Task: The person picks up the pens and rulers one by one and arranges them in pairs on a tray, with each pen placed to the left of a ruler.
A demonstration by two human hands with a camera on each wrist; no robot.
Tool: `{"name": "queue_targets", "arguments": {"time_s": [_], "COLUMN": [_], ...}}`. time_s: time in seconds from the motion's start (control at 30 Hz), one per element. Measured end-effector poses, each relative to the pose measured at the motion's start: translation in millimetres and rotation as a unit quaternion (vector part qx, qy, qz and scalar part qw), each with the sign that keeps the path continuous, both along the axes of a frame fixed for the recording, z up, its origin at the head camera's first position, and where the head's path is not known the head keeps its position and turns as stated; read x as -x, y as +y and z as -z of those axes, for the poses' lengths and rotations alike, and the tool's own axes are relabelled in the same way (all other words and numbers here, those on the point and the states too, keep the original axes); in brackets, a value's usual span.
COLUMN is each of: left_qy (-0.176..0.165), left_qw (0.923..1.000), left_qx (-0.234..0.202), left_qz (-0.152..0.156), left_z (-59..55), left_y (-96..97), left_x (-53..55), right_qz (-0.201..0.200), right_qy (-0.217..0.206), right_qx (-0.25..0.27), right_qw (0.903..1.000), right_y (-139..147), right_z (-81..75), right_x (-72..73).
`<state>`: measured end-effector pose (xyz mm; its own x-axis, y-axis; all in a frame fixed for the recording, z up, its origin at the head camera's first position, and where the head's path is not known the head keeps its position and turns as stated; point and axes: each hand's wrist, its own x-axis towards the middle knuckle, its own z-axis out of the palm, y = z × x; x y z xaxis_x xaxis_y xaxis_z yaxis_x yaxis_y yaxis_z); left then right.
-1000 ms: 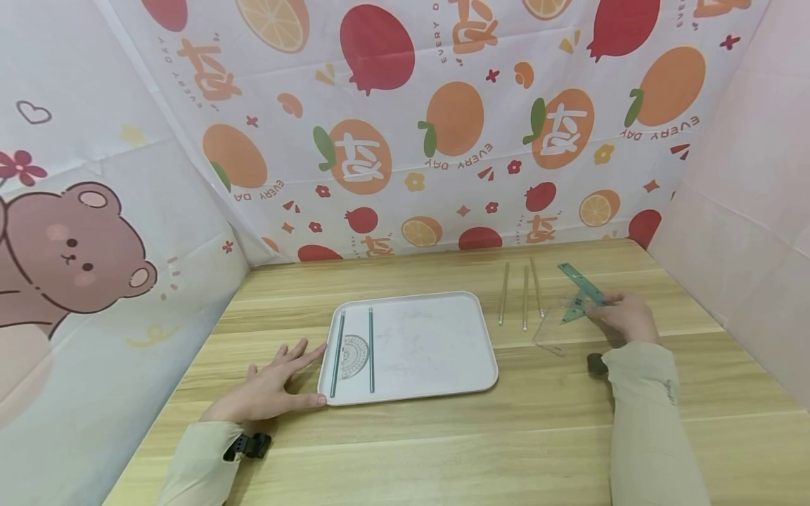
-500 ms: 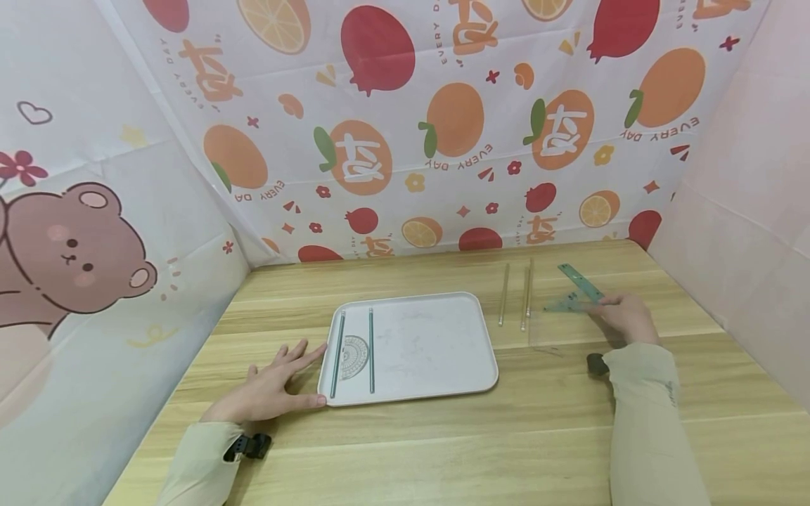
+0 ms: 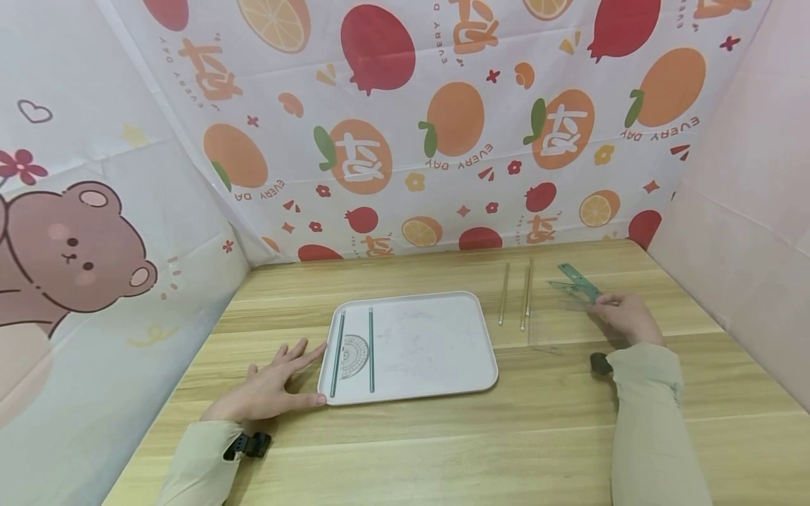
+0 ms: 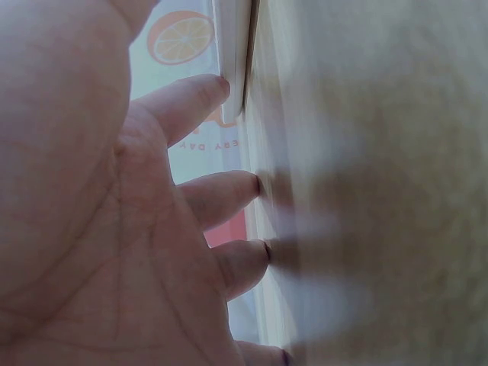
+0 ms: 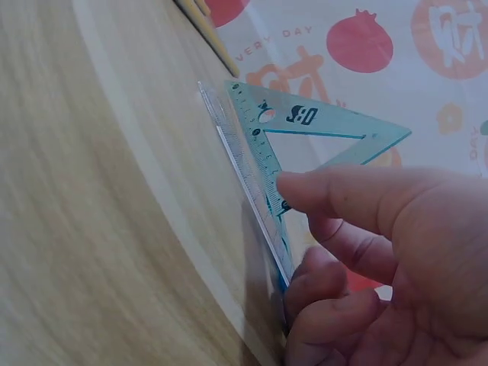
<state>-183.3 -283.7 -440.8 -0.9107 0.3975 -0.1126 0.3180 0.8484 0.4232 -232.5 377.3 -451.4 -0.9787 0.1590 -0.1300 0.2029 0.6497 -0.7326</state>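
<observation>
My right hand (image 3: 626, 318) pinches a green translucent set square (image 5: 305, 114) between thumb and fingers, raised at an angle off the table in the right wrist view. Under it lies a green ruler (image 3: 577, 279). A clear ruled plastic piece (image 5: 245, 179) is beside the set square, low against the table; its full shape is hard to tell. My left hand (image 3: 268, 386) has its fingers spread, thumb and index fingertip touching the left edge of the white tray (image 3: 436, 344). In the tray lie two green pencils (image 3: 371, 351) with a clear protractor (image 3: 354, 357) between them.
Several plain wooden pencils (image 3: 504, 295) lie right of the tray. Near them on the wooden table (image 3: 455, 457) is a faint clear plastic outline (image 3: 543, 348). A fruit-print cloth (image 3: 405, 140) closes off the back, with pale cloth at both sides.
The green set square has tilted, its tip swinging left and up from the table. One wooden pencil shifted left against its neighbour, and the clear plastic outline moved slightly left. My left hand stayed put.
</observation>
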Motion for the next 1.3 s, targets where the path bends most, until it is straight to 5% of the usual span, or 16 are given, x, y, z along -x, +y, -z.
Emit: {"name": "queue_targets", "arguments": {"time_s": [0.5,0.63,0.77,0.9,1.13,1.3], "left_qy": [-0.010,-0.009,-0.011,-0.015,-0.025,-0.027], "left_qw": [0.9999,0.9999,0.9999,0.9999,0.9996,0.9995], "left_qx": [0.004,0.005,0.002,-0.002,-0.009,-0.012], "left_qz": [0.000,0.000,-0.002,-0.003,-0.008,-0.009], "left_z": [-3.1,-2.9,-3.3,-4.0,-5.0,-5.4], "left_y": [1.5,1.3,1.6,2.1,2.6,2.6], "left_x": [-0.8,-0.9,-1.5,-2.4,-3.6,-3.7], "right_qz": [0.014,0.021,0.034,0.040,0.033,0.026], "right_qy": [0.022,0.054,0.065,0.059,0.060,0.068], "right_qx": [0.152,0.245,0.364,0.431,0.476,0.470], "right_qw": [0.9881,0.9679,0.9285,0.8996,0.8768,0.8796], "right_y": [5,3,-1,-6,-11,-11], "right_z": [5.3,4.8,3.0,-0.2,-2.5,-1.3], "right_x": [2.4,3.9,4.1,2.1,1.7,5.3]}}
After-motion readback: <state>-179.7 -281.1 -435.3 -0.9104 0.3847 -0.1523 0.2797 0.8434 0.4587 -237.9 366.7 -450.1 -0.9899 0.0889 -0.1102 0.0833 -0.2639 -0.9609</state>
